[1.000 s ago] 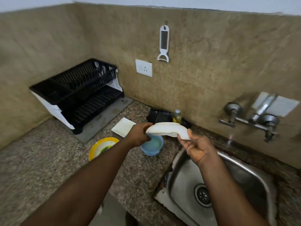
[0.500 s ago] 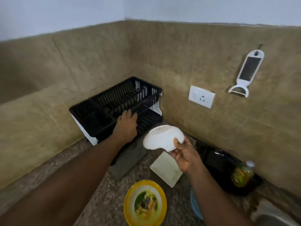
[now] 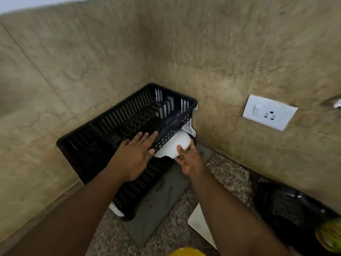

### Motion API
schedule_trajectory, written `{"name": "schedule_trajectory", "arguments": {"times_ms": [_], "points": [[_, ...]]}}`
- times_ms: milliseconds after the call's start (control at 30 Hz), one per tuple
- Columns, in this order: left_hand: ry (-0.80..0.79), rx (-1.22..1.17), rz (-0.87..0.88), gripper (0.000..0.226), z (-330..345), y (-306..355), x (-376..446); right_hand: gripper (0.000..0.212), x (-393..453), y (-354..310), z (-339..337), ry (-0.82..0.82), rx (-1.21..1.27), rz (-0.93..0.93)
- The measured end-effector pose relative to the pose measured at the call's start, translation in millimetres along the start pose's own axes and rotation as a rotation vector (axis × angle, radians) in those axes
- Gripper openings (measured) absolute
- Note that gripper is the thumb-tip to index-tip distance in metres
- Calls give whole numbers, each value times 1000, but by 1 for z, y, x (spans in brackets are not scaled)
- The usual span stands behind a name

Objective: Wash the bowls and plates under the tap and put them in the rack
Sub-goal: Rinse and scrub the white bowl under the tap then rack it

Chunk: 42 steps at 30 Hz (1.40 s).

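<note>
1. Step in hand: racking. The white bowl [image 3: 175, 145] is being slid, upside down, into the lower tier of the black dish rack [image 3: 118, 126], under the front edge of the upper basket at its right end
2. Right hand [image 3: 188, 159]: fingers curled about the near rim of the bowl, thumb on its outer wall, holding it. Whether the bowl already rests on the lower tier cannot be told, since the basket edge hides its far side
3. Left hand [image 3: 136, 152]: fingers straight and spread, pressing flat on the front rim of the upper basket; in my judgement it steadies the rack
4. Items outstanding on the granite counter [image 3: 227, 174]: a white square plate [image 3: 201, 224] near the right forearm and a yellow plate [image 3: 186, 253], cut by the lower edge of the view. The tap and sink are not in view
5. Next move calls for: seating the bowl squarely on the lower tier, clear of the basket above, before the right hand lets go; then a turn to the counter for the remaining plates
6. Risk: a wet bowl released while tilted may slide off the tier onto the grey mat [image 3: 156, 206]
</note>
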<state>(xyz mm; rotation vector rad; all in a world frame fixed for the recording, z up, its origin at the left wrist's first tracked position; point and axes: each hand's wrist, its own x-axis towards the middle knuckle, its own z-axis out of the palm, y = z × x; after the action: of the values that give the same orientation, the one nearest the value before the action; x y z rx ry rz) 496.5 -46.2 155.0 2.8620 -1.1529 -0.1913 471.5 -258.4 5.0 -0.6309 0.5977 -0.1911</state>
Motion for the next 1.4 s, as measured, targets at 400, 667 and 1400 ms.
{"name": "schedule_trajectory", "arguments": {"times_ms": [400,667,1400], "points": [[7,-6,22,60,8,-5,10,70,97,28,26,59,-212,-39],[11,-14,5,60,8,-3,9,58,81,5,39,410,-1299,-132],[57,-32,20,60,5,2,7,44,-5,12,29,277,-1245,-401]]}}
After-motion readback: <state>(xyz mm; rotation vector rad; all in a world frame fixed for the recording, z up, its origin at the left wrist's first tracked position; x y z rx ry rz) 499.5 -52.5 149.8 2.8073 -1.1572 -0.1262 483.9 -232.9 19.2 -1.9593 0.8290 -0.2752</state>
